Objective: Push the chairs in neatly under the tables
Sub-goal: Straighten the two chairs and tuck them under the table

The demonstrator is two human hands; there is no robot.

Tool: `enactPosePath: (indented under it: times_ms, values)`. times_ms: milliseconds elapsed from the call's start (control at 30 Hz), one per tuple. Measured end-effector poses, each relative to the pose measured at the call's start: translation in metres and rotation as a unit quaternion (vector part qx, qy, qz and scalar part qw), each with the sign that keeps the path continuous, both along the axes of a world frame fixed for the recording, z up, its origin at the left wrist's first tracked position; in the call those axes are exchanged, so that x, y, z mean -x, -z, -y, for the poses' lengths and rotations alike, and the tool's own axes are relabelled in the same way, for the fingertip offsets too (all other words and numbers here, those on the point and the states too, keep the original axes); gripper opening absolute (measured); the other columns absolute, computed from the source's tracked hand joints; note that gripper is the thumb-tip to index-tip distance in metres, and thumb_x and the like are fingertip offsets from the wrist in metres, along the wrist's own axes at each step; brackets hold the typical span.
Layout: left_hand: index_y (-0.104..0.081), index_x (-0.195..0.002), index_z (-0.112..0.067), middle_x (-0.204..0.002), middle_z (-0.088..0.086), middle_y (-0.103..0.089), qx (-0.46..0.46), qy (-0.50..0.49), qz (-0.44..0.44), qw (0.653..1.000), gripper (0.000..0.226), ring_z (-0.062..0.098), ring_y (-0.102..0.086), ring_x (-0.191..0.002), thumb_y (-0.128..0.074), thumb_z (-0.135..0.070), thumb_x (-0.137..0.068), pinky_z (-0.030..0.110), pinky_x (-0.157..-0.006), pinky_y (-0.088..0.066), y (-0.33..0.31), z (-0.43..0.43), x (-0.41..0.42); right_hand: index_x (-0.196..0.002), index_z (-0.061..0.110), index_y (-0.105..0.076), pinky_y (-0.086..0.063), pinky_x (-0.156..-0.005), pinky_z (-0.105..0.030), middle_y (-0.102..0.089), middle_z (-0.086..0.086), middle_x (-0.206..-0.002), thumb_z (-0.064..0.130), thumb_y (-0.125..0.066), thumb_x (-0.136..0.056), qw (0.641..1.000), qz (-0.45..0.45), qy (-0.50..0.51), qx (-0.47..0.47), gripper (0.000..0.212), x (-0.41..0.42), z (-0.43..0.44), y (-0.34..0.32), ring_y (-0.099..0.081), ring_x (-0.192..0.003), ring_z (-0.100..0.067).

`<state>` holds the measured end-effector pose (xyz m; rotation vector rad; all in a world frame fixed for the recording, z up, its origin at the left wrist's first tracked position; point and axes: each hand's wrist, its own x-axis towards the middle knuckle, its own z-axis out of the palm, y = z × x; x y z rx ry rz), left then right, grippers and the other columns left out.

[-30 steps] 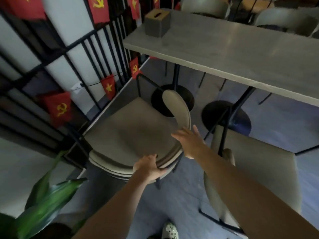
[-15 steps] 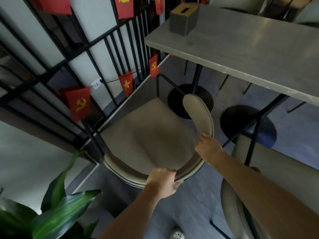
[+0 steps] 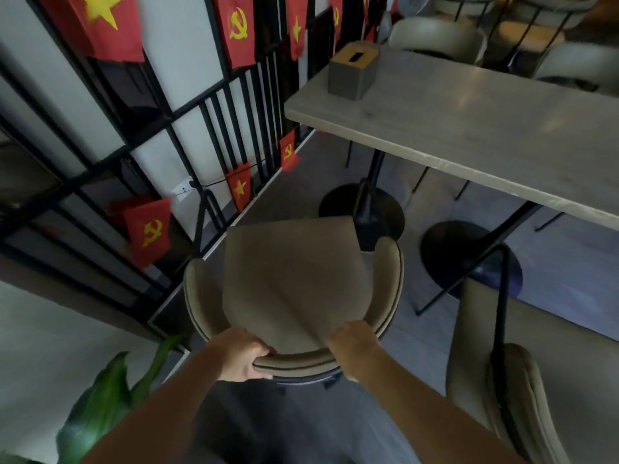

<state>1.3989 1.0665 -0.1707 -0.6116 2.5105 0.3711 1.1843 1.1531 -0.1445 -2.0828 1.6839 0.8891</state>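
A beige cushioned chair [image 3: 294, 279] with a curved backrest stands on the floor just short of the grey table [image 3: 469, 128]. Its seat faces the table's near left corner. My left hand [image 3: 239, 354] grips the backrest rim at the left. My right hand [image 3: 353, 343] holds the same rim at the right. A second beige chair [image 3: 522, 370] stands to the right, its seat pointing toward the table. Its black frame rises in front of it.
A black metal railing [image 3: 187, 108] hung with red flags runs along the left. A grey tissue box [image 3: 353, 70] sits on the table's left end. Round black table bases [image 3: 469, 256] rest on the floor. More chairs [image 3: 438, 38] stand beyond the table. A green plant [image 3: 107, 403] is at lower left.
The chair has turned so its backrest now faces me squarely. My right hand slid from the side of the rim to the rear, beside my left hand.
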Motion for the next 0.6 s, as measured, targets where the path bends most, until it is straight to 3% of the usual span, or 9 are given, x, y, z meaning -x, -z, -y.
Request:
enactPosePath:
  times_ms: [67, 133, 233, 433, 600]
  values:
    - [-0.062, -0.116, -0.031, -0.113, -0.007, -0.069, -0.017, -0.014, 0.011, 1.0, 0.042, 0.018, -0.062, -0.107, -0.055, -0.055, -0.082, 0.027, -0.087, -0.045, -0.006, 0.022, -0.014, -0.113, 0.003, -0.064, -0.046, -0.097, -0.044, -0.064, -0.015, -0.118, 0.01, -0.057, -0.09, 1.0, 0.006, 0.002, -0.012, 0.025, -0.021, 0.007, -0.004, -0.058, -0.113, -0.033]
    - [-0.062, -0.115, -0.033, -0.112, -0.009, -0.069, -0.005, 0.001, 0.015, 1.0, 0.043, 0.016, -0.06, -0.109, -0.058, -0.055, -0.079, 0.027, -0.096, -0.041, -0.005, 0.046, -0.027, -0.117, 0.005, -0.062, -0.046, -0.096, -0.044, -0.062, -0.014, -0.122, 0.013, -0.059, -0.088, 1.0, 0.013, 0.01, -0.012, 0.03, -0.042, 0.015, -0.006, -0.058, -0.115, -0.033]
    - [-0.061, -0.119, -0.031, -0.115, -0.01, -0.068, 0.032, 0.037, 0.055, 0.997, 0.047, 0.015, -0.054, -0.118, -0.059, -0.054, -0.078, 0.033, -0.115, -0.016, -0.006, 0.077, -0.039, -0.121, 0.003, -0.058, -0.044, -0.096, -0.045, -0.06, -0.016, -0.124, 0.016, -0.058, -0.089, 0.999, 0.025, 0.038, -0.012, 0.034, -0.069, 0.025, -0.005, -0.056, -0.116, -0.034]
    - [-0.062, -0.12, -0.036, -0.126, -0.011, -0.062, 0.052, 0.031, 0.084, 0.995, 0.043, 0.012, -0.041, -0.13, -0.067, -0.043, -0.077, 0.046, -0.118, 0.005, -0.015, 0.123, -0.053, -0.118, 0.001, -0.059, -0.046, -0.093, -0.044, -0.062, -0.018, -0.121, 0.017, -0.06, -0.089, 0.994, 0.053, 0.095, 0.003, 0.033, -0.113, 0.044, -0.009, -0.058, -0.112, -0.035]
    - [-0.063, -0.118, -0.041, -0.124, -0.016, -0.062, 0.033, 0.028, 0.09, 0.995, 0.043, 0.012, -0.038, -0.131, -0.069, -0.042, -0.075, 0.047, -0.116, 0.005, -0.012, 0.143, -0.064, -0.119, 0.001, -0.059, -0.045, -0.094, -0.045, -0.062, -0.018, -0.121, 0.022, -0.063, -0.089, 0.987, 0.067, 0.143, -0.002, 0.037, -0.131, 0.054, -0.01, -0.058, -0.113, -0.036]
